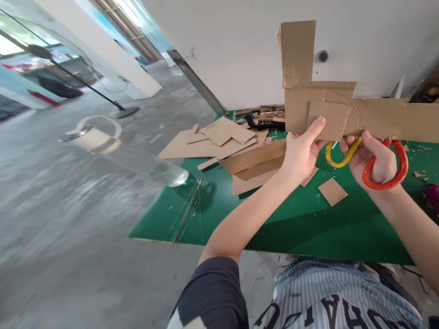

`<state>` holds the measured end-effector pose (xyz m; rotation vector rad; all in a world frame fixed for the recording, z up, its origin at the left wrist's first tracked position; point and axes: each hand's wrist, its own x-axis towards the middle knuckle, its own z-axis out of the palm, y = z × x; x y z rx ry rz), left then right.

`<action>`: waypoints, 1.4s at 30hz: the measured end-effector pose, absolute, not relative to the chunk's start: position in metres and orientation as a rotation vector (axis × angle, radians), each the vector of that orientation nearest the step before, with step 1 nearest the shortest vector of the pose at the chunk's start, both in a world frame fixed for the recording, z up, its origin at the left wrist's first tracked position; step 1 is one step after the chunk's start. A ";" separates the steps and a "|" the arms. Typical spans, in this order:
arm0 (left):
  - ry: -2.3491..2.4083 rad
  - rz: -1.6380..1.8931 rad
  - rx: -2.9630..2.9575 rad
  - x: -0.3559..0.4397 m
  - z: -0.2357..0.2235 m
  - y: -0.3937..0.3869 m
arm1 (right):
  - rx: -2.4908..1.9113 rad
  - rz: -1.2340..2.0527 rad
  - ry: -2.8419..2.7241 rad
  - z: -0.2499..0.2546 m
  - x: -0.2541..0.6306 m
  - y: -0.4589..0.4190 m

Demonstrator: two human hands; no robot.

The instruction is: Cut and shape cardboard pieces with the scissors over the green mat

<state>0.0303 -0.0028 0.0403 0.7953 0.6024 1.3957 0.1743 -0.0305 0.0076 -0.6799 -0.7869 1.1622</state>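
Grey concrete floor [85, 219] fills 7 to 10 o'clock, clock taken from view centre. Black stand [126, 112] at 10, on the floor. Clear bottle [137, 160] with pale looped lid at 9, blurred, base on the green table [154, 224] near its left end. Thin clear rods [188, 205] at 7 to 8. Flat cardboard scraps [228, 131] just above centre; folded cardboard [257, 169] right of them, toward 3.

Left hand [303, 144] just above 3: forearm angled up toward 2, elbow bent, thumb laid flat on the small square patch [331, 119], fingers curled below and behind. It pinches the stepped cardboard piece [298, 107], which is held up off the table around 2, one arm up toward 12, long strip toward 3. Loose cardboard square [332, 192] on the table below, past 3.

Right hand [372, 155] at 3: forearm angled up toward 11, thumb pointing to 11 at the piece's lower edge, fingers bent under it. It carries scissors [382, 186], red loop around the thumb base, yellow loop over the fingers; blades mostly hidden. Purple object [432, 197] at the far edge, nearly 4.
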 end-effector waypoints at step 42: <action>0.646 1.302 0.640 0.039 0.023 -0.001 | -0.680 1.283 -0.571 -0.017 0.158 -0.019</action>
